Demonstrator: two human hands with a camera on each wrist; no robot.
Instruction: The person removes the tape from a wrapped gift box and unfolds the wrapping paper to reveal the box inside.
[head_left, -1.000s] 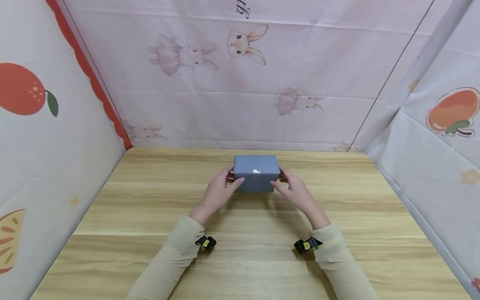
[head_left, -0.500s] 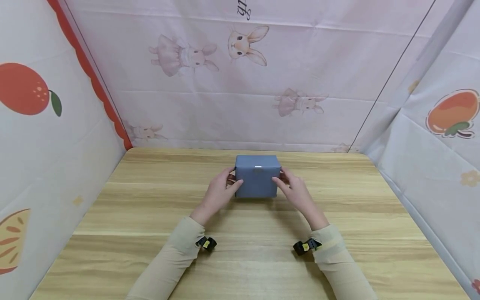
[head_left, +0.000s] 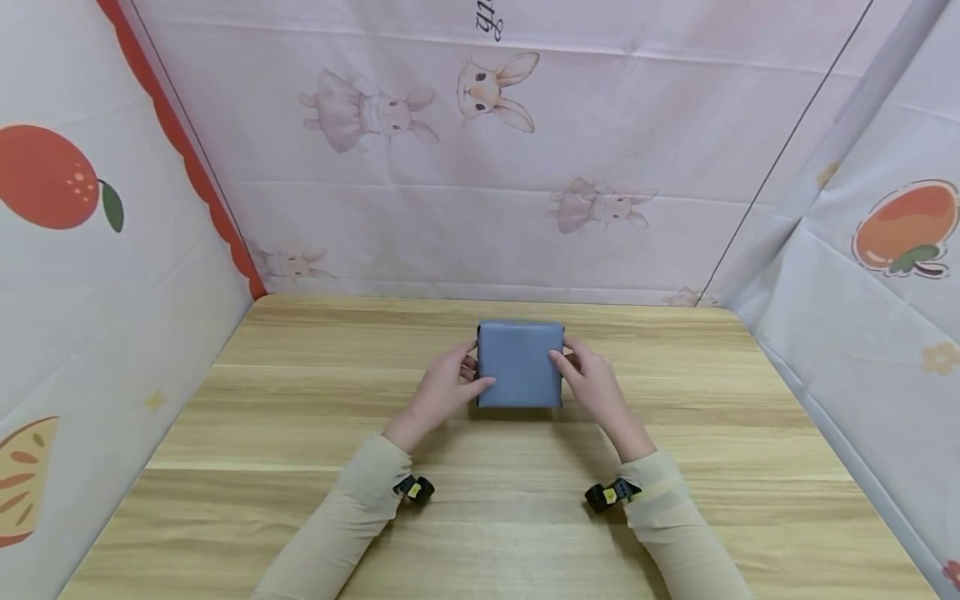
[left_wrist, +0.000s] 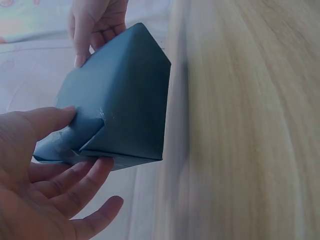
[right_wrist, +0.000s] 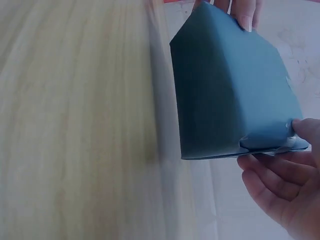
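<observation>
A box wrapped in blue paper is held between both hands near the back middle of the table. My left hand grips its left end, thumb on the near face and fingers at the side. At the opposite end my right hand grips it the same way. The left wrist view shows the blue box tilted, with folded, creased paper and clear tape at the end by the left thumb. In the right wrist view, the box's lower edge hangs just over the wood surface.
The wood-grain table spreads around the hands. A pale cloth with rabbit prints hangs behind it, and fruit-print cloths stand at both sides. Small black wrist cameras sit at both cuffs.
The box has tipped over in the hands, so its broad face now shows where its top and a narrower side showed before. It has shifted slightly right and nearer. Both hands keep their grip.
</observation>
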